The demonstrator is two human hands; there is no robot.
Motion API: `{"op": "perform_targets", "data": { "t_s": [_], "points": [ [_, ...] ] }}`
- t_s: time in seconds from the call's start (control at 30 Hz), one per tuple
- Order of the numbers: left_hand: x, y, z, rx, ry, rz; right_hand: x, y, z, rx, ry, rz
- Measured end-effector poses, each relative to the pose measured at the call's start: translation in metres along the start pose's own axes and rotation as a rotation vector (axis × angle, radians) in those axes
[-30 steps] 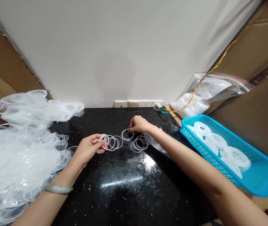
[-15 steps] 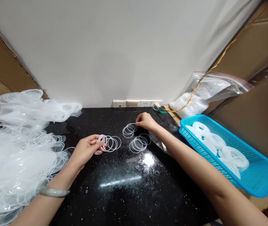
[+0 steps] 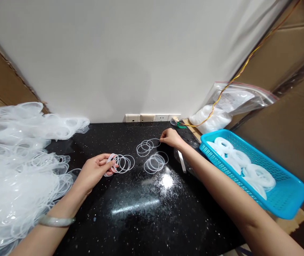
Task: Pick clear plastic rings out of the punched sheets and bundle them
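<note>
Now holding probably light, bendy rings point(image 3: 124, 163) in curled left hand point(image 3: 95, 169), sensibly rim-pinching another ring point(image 3: 155, 138) in closed right hand point(image 3: 170, 138)

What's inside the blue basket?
Several overlapping bundles of white rings, mostly toward the far end of the blue basket; its floor shows at the near end. What lies beneath the bundles is covered, so I can't tell.

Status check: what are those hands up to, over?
Left hand holding whitish rings. Right hand pinched at another ring's edge. Loose rings between them; no obstruction seen.
</note>
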State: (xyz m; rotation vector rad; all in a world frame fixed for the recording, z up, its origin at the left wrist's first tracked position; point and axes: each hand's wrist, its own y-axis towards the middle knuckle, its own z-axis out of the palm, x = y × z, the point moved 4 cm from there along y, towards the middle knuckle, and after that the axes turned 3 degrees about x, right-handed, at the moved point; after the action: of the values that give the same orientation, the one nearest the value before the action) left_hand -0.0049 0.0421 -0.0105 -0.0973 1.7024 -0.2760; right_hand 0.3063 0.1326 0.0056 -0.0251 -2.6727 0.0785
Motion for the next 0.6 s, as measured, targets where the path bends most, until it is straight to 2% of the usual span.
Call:
{"op": "perform_targets", "data": {
  "t_s": [0.13,0.23,0.43,0.5,0.6],
  "points": [
    [-0.002,-0.001,0.000,0.000,-0.006,-0.003,-0.001,-0.006,-0.003,-0.040,0.032,-0.029],
    [-0.001,-0.001,0.000,0.007,-0.015,-0.021,0.012,-0.015,0.000,-0.043,0.101,-0.143],
    [0.002,0.000,0.000,0.029,-0.046,-0.028,0.066,-0.042,0.021,0.114,0.193,-0.407],
    [0.004,0.001,0.000,0.040,-0.060,-0.027,0.087,-0.049,0.033,0.175,0.161,-0.489],
    [0.005,0.002,0.000,0.047,-0.068,-0.016,0.113,-0.052,0.051,0.180,0.079,-0.577]
  ]
}}
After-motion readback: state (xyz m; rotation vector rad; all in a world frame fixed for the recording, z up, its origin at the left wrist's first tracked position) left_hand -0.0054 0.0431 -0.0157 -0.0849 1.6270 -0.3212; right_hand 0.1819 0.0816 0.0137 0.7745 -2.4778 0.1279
